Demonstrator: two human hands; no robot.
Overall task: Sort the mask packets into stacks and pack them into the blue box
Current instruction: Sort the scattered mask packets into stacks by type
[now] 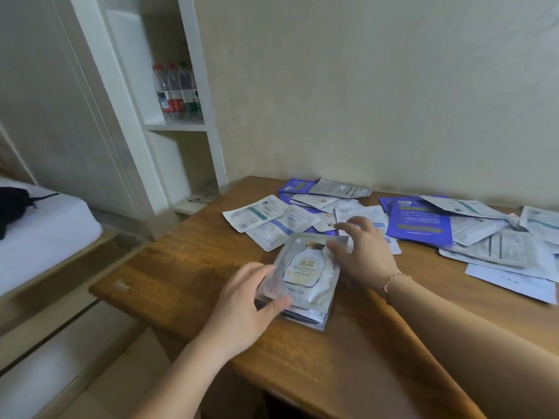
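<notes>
A stack of silver-white mask packets (305, 276) lies on the wooden table (187, 267), its top packet showing a pale bottle picture. My left hand (248, 303) grips the stack's near left edge, thumb on top. My right hand (360, 252) rests with straight fingers against the stack's far right corner. Behind it, loose white packets (266, 219) and purple packets (420, 222) lie scattered across the back of the table. No blue box shows in this view.
A white shelf unit (169, 125) with several plastic bottles (177, 92) stands at the back left. A bed with a white sheet (42, 231) and a dark item on it lies left of the table. The wall runs close behind the table.
</notes>
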